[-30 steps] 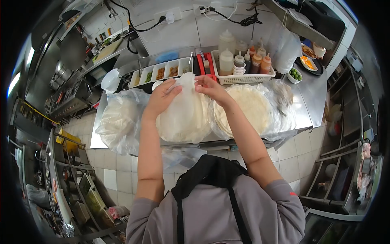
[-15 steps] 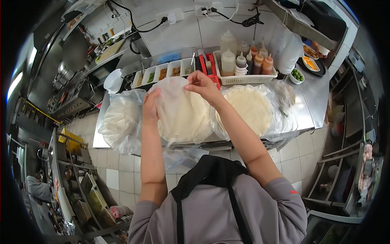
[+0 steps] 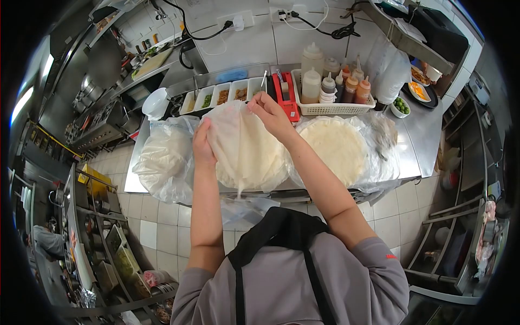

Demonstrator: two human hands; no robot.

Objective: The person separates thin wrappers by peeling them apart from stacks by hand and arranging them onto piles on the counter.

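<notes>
A thin, whitish, see-through sheet (image 3: 227,132) hangs between my hands, over a stack of round flat dough sheets (image 3: 265,157). My left hand (image 3: 203,145) is closed on its left edge, thumb upward. At its upper right corner my right hand (image 3: 271,115) pinches it between thumb and fingertips. The sheet's lower tip dangles near the counter's front edge. To the right, a second stack of round dough sheets (image 3: 331,151) rests on clear plastic. A plastic bag with pale contents (image 3: 164,162) lies left of my left hand.
Behind my hands stand white topping containers (image 3: 222,95), a red holder (image 3: 285,96) and a basket (image 3: 336,108) of squeeze bottles. A white bowl (image 3: 155,104) sits at the counter's left end. Green limes in a bowl (image 3: 400,107) and plates of food (image 3: 420,92) are at the right.
The sheet hangs narrower and more folded, its lower tip shifted right. Both hands keep their hold on it. The camera view has shifted slightly.
</notes>
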